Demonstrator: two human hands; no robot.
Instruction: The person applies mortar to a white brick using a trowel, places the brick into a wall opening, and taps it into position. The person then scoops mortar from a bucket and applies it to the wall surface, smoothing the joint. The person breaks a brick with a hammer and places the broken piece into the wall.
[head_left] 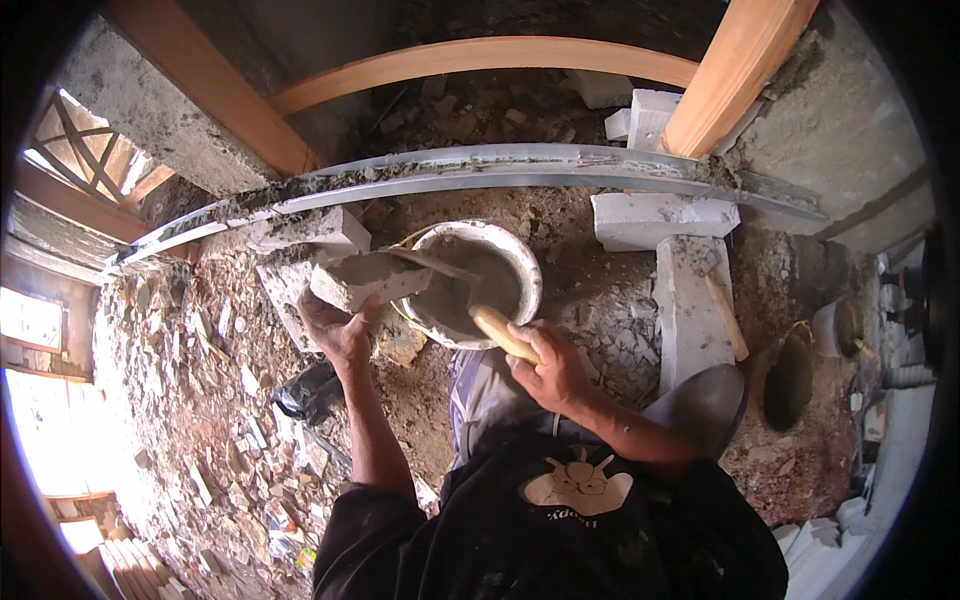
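My left hand (343, 335) grips a broken piece of pale block (345, 292) from below and holds it at the left rim of a white bucket (533, 268). Grey mortar (470, 240) lies inside the bucket, and a grey layer covers the block's top. In my right hand (556, 368) is a trowel, its yellowish wooden handle (503, 334) slanting up over the bucket. The trowel's blade (440, 264) reaches toward the block's right end; whether it touches the block I cannot tell.
A long metal straightedge (480, 168), crusted with mortar, spans the far side. White blocks (692, 305) stand to the right, with a wooden-handled tool (727, 315) leaning there. Dark buckets (787, 380) sit farther right. Rubble (215, 400) covers the left ground, near a black plastic bag (308, 390).
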